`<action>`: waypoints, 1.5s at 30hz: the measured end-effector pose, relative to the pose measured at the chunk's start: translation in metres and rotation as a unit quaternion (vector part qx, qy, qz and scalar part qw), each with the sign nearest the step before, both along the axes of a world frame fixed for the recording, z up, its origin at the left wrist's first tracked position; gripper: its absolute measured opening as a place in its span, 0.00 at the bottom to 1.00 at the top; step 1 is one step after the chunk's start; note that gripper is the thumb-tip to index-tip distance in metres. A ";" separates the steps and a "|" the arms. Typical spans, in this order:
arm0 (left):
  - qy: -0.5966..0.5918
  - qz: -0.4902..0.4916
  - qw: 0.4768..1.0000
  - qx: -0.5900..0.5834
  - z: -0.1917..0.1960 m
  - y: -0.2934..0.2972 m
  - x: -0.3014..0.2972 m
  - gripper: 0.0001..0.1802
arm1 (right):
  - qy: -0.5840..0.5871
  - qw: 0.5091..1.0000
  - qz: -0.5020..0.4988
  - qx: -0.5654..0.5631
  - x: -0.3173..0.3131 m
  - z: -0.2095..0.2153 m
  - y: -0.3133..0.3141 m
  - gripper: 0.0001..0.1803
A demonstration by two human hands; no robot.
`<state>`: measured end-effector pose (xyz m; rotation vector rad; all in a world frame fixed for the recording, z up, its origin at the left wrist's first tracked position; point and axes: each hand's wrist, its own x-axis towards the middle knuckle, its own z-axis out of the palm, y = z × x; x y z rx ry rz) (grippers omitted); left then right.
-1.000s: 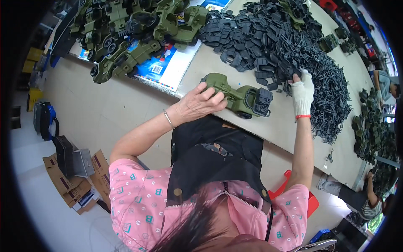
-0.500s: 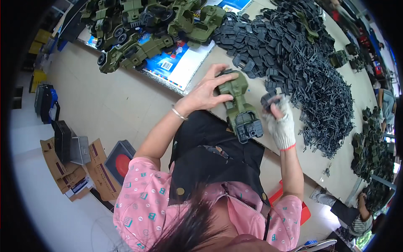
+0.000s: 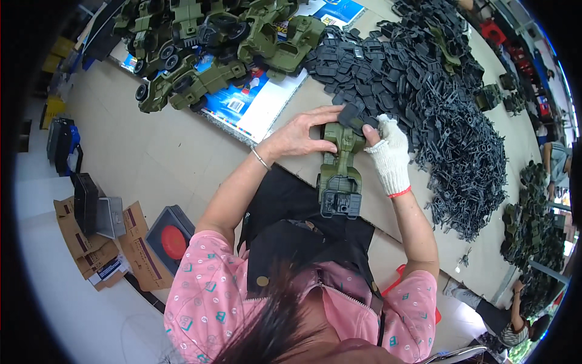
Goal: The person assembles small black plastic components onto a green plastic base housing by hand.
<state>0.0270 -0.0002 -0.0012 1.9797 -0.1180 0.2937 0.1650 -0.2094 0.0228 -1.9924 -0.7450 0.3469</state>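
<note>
Left grip is clasping the far end of an olive-green toy vehicle from its left side, thumb and fingers spread around it. That vehicle is lying between the two hands, its near end, with a dark block-shaped part, jutting over the worktop edge. At its far end a flat dark piece is sitting by the fingertips. Right grip, in a white glove with the thumb showing bare, is curling close beside that end; I cannot tell whether it is holding the piece. Around them, going left to right, a heap of green vehicles is resting partly on printed sheets, flat dark parts are piling up beyond the hands, and small dark parts are spreading farther right.
</note>
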 end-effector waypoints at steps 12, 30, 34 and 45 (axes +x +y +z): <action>0.002 -0.031 0.999 -0.035 -0.005 0.007 0.002 0.42 | -0.016 0.995 0.089 -0.031 0.008 0.014 -0.003 0.17; 0.025 0.013 0.994 -0.104 -0.006 -0.005 0.001 0.57 | -0.430 0.877 0.204 -0.061 -0.002 0.039 0.001 0.15; -0.051 0.033 0.991 -0.119 -0.017 -0.022 -0.007 0.57 | -0.181 0.980 0.084 -0.004 0.005 0.019 0.007 0.17; -0.047 -0.003 0.971 0.233 0.020 -0.013 -0.009 0.40 | -0.350 0.905 -0.104 -0.218 0.014 -0.008 -0.128 0.10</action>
